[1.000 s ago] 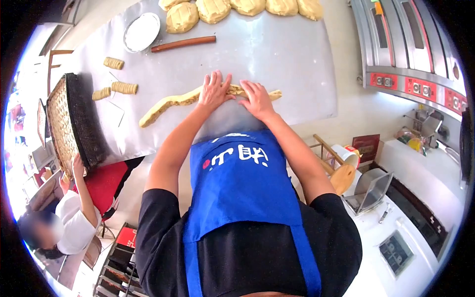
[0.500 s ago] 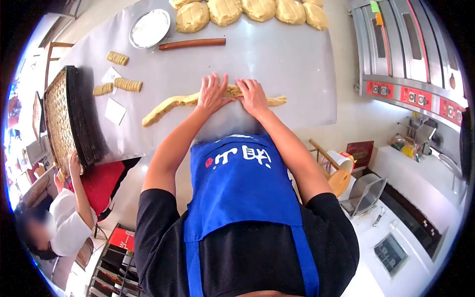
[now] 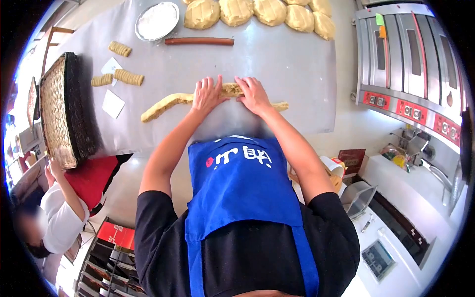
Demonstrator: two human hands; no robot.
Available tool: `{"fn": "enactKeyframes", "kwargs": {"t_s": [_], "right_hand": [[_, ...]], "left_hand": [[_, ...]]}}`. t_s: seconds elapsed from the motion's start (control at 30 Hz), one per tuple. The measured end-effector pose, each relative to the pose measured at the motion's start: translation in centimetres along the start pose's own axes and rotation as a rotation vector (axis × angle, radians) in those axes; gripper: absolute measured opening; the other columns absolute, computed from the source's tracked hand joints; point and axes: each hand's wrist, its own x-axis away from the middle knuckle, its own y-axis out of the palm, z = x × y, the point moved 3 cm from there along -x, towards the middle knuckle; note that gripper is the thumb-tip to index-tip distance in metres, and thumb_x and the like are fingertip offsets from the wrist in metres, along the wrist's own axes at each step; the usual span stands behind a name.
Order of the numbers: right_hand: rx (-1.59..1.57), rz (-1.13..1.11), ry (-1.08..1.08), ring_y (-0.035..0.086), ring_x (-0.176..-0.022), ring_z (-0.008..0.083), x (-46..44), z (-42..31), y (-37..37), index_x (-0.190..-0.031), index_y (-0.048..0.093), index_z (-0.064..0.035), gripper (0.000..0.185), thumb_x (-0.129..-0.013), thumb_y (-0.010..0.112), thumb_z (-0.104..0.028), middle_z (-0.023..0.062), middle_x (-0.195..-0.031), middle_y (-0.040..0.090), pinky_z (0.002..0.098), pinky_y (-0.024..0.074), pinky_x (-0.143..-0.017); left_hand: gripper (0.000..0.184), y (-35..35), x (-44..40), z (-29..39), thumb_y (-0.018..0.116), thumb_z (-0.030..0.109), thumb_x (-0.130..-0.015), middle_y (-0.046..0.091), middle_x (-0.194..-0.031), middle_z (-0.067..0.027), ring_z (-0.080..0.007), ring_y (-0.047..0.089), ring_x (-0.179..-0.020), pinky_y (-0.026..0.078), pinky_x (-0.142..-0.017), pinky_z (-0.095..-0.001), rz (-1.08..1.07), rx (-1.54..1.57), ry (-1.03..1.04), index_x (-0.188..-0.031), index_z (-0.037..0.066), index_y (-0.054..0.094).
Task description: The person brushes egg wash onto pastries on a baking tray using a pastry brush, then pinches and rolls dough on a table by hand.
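- Lying across the center of the frame, a long strip of yellow dough point(image 3: 230, 89) rests on a shiny gray table point(image 3: 287, 59), its left end bending down toward the viewer.
- The left hand point(image 3: 207, 96) lies over the strip, just left of its middle, fingers loosely spread and thumb held apart.
- The right hand point(image 3: 254, 96) lies over it just to the right, fingers slightly parted and pointing up the frame; whether either hand pinches the dough cannot be told.
- Between the hands, the dough's surface looks rough and darker.
- Above the hands, a reddish-brown rod point(image 3: 199, 41) lies nearly level, near a round bowl point(image 3: 137, 22) of white powder at upper left.
- Smooth dough lumps point(image 3: 236, 12) crowd together along the top edge.
- Left of the strip are three short ridged rolls point(image 3: 128, 77) and white square cards point(image 3: 113, 103).
- At the far left stands a dark-sided woven tray point(image 3: 79, 104), with a white-sleeved co-worker point(image 3: 63, 212) below it.
- A blue apron point(image 3: 242, 188) covers the wearer's front, bottom center.
- Metal ovens point(image 3: 396, 54) fill the upper right.
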Motion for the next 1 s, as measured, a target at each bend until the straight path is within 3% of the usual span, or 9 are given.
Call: {"fn": "enactKeyframes", "kwargs": {"t_s": [0.47,0.57,0.63,0.7,0.77,0.83,0.87,0.93,1.0], "right_hand": [[-0.060,-0.040,0.028,0.062,-0.109,0.0350,-2.3,0.6,1.8,-0.127,0.071,-0.0044,0.047,-0.082,0.085,-0.013,0.0134,-0.112,0.064,0.0457,0.0527,-0.096],[-0.064,-0.086,0.075,0.062,-0.110,0.0353,-2.4,1.3,2.6,-0.124,0.072,-0.0052,0.048,-0.080,0.087,-0.014,0.0133,-0.112,0.064,0.0460,0.0525,-0.098],[-0.078,-0.122,0.115,0.062,-0.110,0.0353,-2.4,1.4,2.8,-0.124,0.071,-0.0059,0.050,-0.078,0.088,-0.015,0.0132,-0.112,0.065,0.0461,0.0523,-0.098],[-0.123,-0.338,0.032,0.062,-0.111,0.0358,-1.3,1.4,2.5,-0.125,0.070,-0.0074,0.052,-0.076,0.088,-0.014,0.0128,-0.113,0.065,0.0471,0.0518,-0.100],[-0.102,-0.285,0.025,0.062,-0.113,0.0359,-0.2,0.8,1.3,-0.126,0.069,-0.0073,0.053,-0.076,0.088,-0.014,0.0129,-0.115,0.066,0.0474,0.0516,-0.100],[-0.083,-0.233,0.008,0.063,-0.114,0.0360,1.0,0.8,0.5,-0.127,0.068,-0.0072,0.054,-0.076,0.088,-0.013,0.0131,-0.117,0.066,0.0478,0.0514,-0.100],[-0.098,-0.159,0.059,0.063,-0.117,0.0357,1.6,1.0,-0.1,-0.128,0.067,-0.0064,0.056,-0.076,0.088,-0.013,0.0138,-0.120,0.068,0.0478,0.0507,-0.101],[-0.106,-0.058,0.125,0.064,-0.117,0.0358,3.0,1.7,-0.7,-0.129,0.066,-0.0054,0.058,-0.075,0.088,-0.013,0.0142,-0.122,0.071,0.0479,0.0504,-0.102],[-0.106,-0.012,0.161,0.066,-0.115,0.0360,4.3,1.7,-0.8,-0.128,0.067,-0.0057,0.057,-0.076,0.088,-0.013,0.0139,-0.119,0.072,0.0477,0.0508,-0.101]], "left_hand": [[0.088,-0.2,-0.8,-1.2,0.071,0.066,-0.088,0.065,-0.117,-0.0158,-0.0315,0.064,-0.107,0.051,-0.091,-0.0453,-0.032,0.053,-0.021,-0.146,0.002,0.055],[0.072,1.5,-1.7,-1.9,0.070,0.060,-0.093,0.067,-0.115,-0.0146,-0.0334,0.067,-0.105,0.054,-0.089,-0.0470,-0.136,0.234,-0.003,-0.137,0.003,0.059],[0.058,0.3,-1.9,-2.3,0.069,0.050,-0.098,0.069,-0.114,-0.0136,-0.0355,0.068,-0.105,0.057,-0.087,-0.0486,-0.400,0.432,-0.026,-0.132,0.004,0.060],[0.054,-2.2,-1.3,-2.5,0.069,0.047,-0.098,0.069,-0.116,-0.0137,-0.0360,0.067,-0.109,0.056,-0.090,-0.0491,-0.495,0.466,0.034,-0.131,0.005,0.061],[0.050,-3.2,0.2,-1.5,0.070,0.044,-0.099,0.069,-0.117,-0.0138,-0.0364,0.066,-0.114,0.055,-0.093,-0.0496,-0.600,0.506,0.102,-0.131,0.006,0.061],[0.046,-4.2,0.5,-0.9,0.076,0.037,-0.094,0.069,-0.123,-0.0121,-0.0341,0.063,-0.122,0.052,-0.098,-0.0500,-0.350,0.406,0.057,-0.127,0.009,0.062],[0.046,-4.2,0.6,-0.3,0.076,0.037,-0.094,0.069,-0.123,-0.0121,-0.0341,0.063,-0.122,0.052,-0.098,-0.0500,-0.354,0.404,0.055,-0.127,0.009,0.062],[0.041,-4.6,0.5,1.5,0.080,0.028,-0.090,0.068,-0.122,-0.0107,-0.0339,0.061,-0.118,0.051,-0.099,-0.0499,0.044,0.626,0.117,-0.124,0.011,0.064],[0.040,-2.8,-0.2,3.0,0.080,0.027,-0.090,0.068,-0.121,-0.0101,-0.0331,0.062,-0.116,0.050,-0.099,-0.0493,-0.020,0.607,0.138,-0.123,0.011,0.064]]}}
